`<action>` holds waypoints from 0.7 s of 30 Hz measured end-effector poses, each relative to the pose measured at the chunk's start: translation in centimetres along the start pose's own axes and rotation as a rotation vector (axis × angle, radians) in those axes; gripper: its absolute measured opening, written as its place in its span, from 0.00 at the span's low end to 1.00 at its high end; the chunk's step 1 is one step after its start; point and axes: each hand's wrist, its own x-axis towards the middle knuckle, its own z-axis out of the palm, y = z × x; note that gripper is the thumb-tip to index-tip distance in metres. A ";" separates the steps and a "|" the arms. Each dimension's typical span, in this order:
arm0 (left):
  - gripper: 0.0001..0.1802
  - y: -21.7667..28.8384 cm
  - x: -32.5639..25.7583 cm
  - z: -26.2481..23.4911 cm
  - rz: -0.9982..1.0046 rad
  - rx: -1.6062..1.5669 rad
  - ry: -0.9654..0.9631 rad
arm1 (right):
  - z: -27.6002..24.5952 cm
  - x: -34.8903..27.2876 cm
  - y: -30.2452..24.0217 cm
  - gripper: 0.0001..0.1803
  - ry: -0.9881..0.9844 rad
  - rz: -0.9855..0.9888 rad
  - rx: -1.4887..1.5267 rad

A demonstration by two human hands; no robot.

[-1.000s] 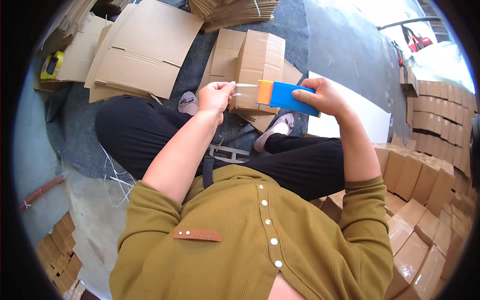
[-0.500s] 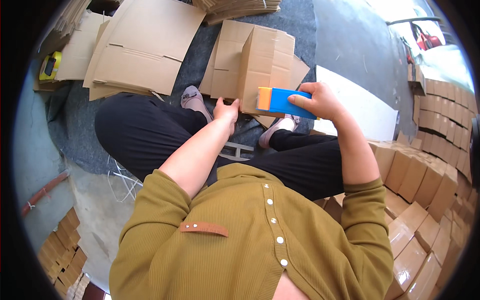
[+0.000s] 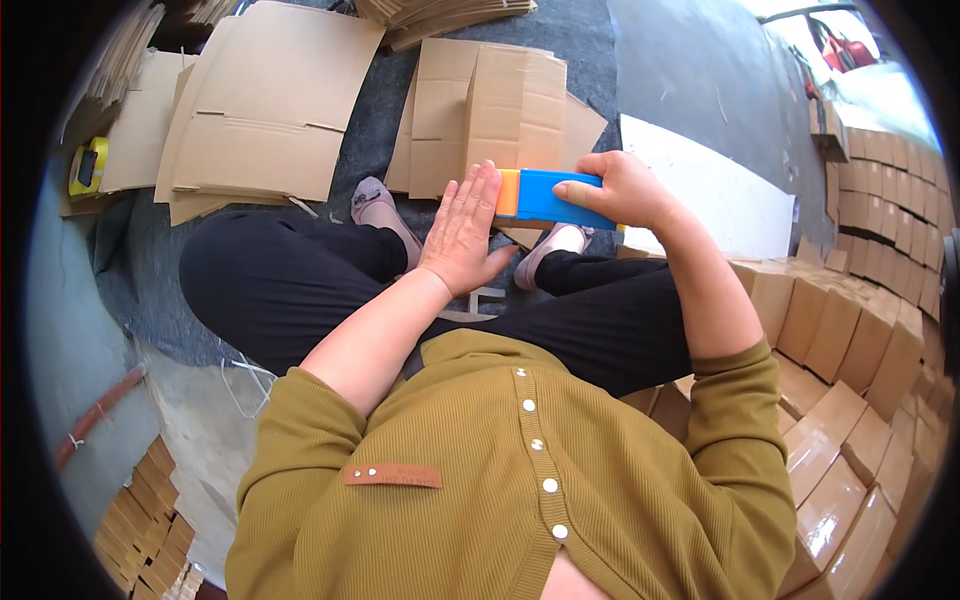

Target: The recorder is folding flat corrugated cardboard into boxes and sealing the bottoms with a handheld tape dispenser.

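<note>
A small brown carton (image 3: 515, 110) stands between my feet on flattened cardboard. My right hand (image 3: 628, 190) is closed around a blue tape dispenser (image 3: 545, 197) with an orange end, held level across the carton's near side. My left hand (image 3: 463, 235) is flat, its fingers stretched out together and its thumb apart. Its fingertips lie at the carton's near left edge, beside the dispenser's orange end. Whether the palm presses on the carton is hidden.
Flattened cardboard sheets (image 3: 270, 100) lie at the far left, with a yellow and black tape roll holder (image 3: 88, 167) beside them. A white board (image 3: 700, 190) is at right. Finished cartons (image 3: 835, 320) are stacked along the right side. Dark matting (image 3: 345, 165) covers the floor.
My left hand has risen from the carton's lower left corner and flattened along its near left edge. The dispenser has shifted slightly left, still in my right hand.
</note>
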 end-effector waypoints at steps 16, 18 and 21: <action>0.56 -0.1 0.5 2.1 -0.071 0.329 -0.105 | -2.0 -2.5 4.4 0.25 0.005 -0.007 0.059; 0.55 0.1 0.5 2.0 -0.068 0.328 -0.127 | -3.0 -3.4 6.2 0.25 0.014 0.021 0.029; 0.56 0.4 0.6 2.1 -0.080 0.325 -0.154 | -4.2 -5.0 8.3 0.24 0.028 0.038 0.013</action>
